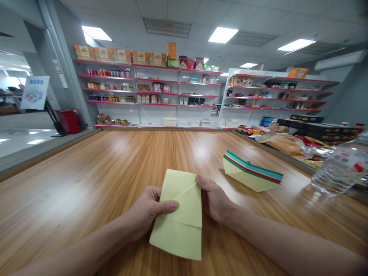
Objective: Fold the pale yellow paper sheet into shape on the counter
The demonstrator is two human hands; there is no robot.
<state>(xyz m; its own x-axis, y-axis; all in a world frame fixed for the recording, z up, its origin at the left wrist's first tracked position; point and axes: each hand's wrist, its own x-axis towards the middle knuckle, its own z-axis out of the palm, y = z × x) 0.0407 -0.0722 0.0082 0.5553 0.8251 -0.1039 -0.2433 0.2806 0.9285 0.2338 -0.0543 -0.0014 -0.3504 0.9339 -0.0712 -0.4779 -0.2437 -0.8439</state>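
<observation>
Bare forearms (94, 241) are lying across the lower corners of my view, and between them two hands are holding a pale yellow paper (188, 212) low and central, above or against the wooden table (109, 161); from my remote seat I cannot tell which. On the left side, the left hand (148, 210) is pinching the sheet: its thumb (171, 206) is pressing flat on the face while the other fingers are going behind the edge. Over at the opposite edge, the right hand (217, 197) is touching the paper near its upper corner; its remaining fingers are partly hidden, so I cannot tell whether it is pinching or only steadying.

I am judging the step in hand to be folding or adjusting layers: one layer is overlapping another, its lower edge is running crosswise, and a slanting line is rising toward the right fingertip. To my eye, the next move is calling for a steady left pinch and a light, exact right touch, since loose layers could be slipping out of line.

Off to the right, apart from the hands, a striped folded paper (248, 176) is standing on the table, with a clear plastic bottle (335, 170) sitting farther right.
</observation>
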